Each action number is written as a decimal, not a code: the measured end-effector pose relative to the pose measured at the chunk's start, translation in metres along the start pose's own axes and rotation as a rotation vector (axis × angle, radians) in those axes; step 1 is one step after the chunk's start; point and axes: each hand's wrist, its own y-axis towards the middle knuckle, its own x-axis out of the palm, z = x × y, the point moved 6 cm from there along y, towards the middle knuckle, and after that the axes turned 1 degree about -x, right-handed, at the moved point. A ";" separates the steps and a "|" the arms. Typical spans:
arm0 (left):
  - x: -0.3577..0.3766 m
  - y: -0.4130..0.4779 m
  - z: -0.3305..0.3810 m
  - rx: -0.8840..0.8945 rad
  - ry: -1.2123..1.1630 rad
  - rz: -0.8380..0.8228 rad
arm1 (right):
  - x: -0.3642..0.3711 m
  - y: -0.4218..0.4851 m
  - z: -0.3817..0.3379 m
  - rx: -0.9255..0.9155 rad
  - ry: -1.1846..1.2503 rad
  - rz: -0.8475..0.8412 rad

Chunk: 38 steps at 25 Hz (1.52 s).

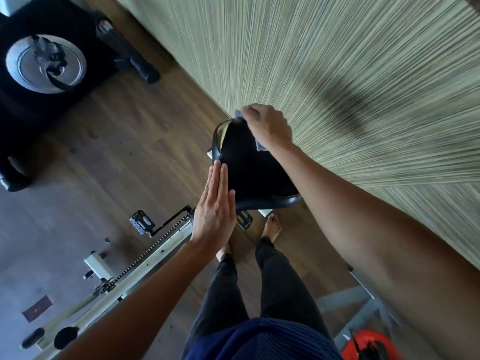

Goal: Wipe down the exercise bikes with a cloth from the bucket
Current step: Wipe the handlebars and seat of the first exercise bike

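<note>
Two bikes stand on the wooden floor point(117, 141). At its far left corner sits a black bike point(23, 105) with a silver flywheel point(45, 63) and a black foot bar reaching toward the wall. Nearer, along the floor's left side, lies the cream frame point(145, 263) of the bike being wiped, with its chain point(155, 245) running up the frame and a studded pedal point(142, 221) sticking out to the left.

Right of the pedal, the left hand point(214, 206) lies flat against the left side of the black seat point(249, 165), fingers point(217, 178) straight and pressed together, holding nothing. The seat stands close to the floor's edge along the wall.

At the seat's far end, the right hand point(267, 126) has its fingers curled down over a bluish cloth point(259, 146) and grips it against the seat. One bit of cloth shows under the wrist and another peeks out past the knuckles.

Below the seat, a bare foot point(272, 227) in dark trousers stands on the floor, with the other foot just left of it.

At the floor's near right corner, an orange bucket point(371, 345) shows partly, blurred, beside a grey metal frame point(348, 302). A wall point(337, 74) with fine green stripes fills the right side.
</note>
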 end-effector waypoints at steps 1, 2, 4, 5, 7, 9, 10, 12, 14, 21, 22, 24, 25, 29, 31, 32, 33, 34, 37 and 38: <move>0.000 0.000 0.000 0.000 0.002 -0.011 | -0.009 -0.012 0.014 0.052 0.056 0.034; 0.000 0.000 0.000 -0.005 0.000 -0.025 | -0.014 -0.025 0.027 0.105 0.108 0.081; -0.001 0.001 -0.001 -0.010 0.004 -0.047 | -0.020 -0.053 0.053 0.196 0.227 0.183; -0.001 0.001 -0.001 0.001 0.006 -0.058 | -0.020 -0.065 0.066 0.234 0.275 0.241; -0.002 0.002 -0.002 0.026 -0.003 -0.096 | -0.019 -0.084 0.082 0.290 0.370 0.346; -0.002 0.002 -0.003 0.028 -0.034 -0.136 | -0.012 -0.102 0.090 0.325 0.439 0.472; -0.003 0.002 -0.004 0.017 -0.061 -0.158 | -0.007 -0.114 0.093 0.329 0.478 0.552; -0.005 0.003 -0.005 0.008 -0.111 -0.193 | 0.006 -0.134 0.097 0.335 0.587 0.752; -0.007 0.005 -0.004 -0.009 -0.148 -0.216 | 0.026 -0.152 0.099 0.363 0.729 0.937; -0.023 0.018 -0.012 -0.158 -0.274 -0.279 | 0.101 -0.179 0.058 0.678 1.147 1.051; -0.026 0.021 -0.015 -0.189 -0.304 -0.312 | 0.114 -0.181 0.046 0.712 1.195 1.002; -0.031 0.022 -0.019 -0.204 -0.375 -0.370 | 0.135 -0.189 0.019 0.706 1.238 0.889; -0.031 0.023 -0.023 -0.210 -0.408 -0.389 | 0.146 -0.194 0.009 0.678 1.228 0.827; -0.023 0.024 -0.040 -0.271 -0.599 -0.442 | 0.163 -0.217 0.011 0.488 1.095 0.530; -0.024 0.022 -0.042 -0.304 -0.647 -0.403 | 0.137 -0.226 0.023 0.351 0.938 0.441; -0.028 0.020 -0.040 -0.288 -0.594 -0.358 | 0.116 -0.226 0.026 0.258 0.845 0.440; -0.032 0.017 -0.036 -0.262 -0.504 -0.293 | 0.092 -0.221 0.028 0.146 0.721 0.470; -0.036 0.012 -0.031 -0.239 -0.415 -0.234 | 0.069 -0.211 0.028 0.016 0.557 0.512; -0.036 -0.004 -0.015 -0.179 -0.294 -0.146 | 0.048 -0.157 0.017 -0.331 -0.078 0.458; -0.031 -0.007 -0.015 -0.171 -0.267 -0.139 | 0.057 -0.139 0.014 -0.416 -0.282 0.406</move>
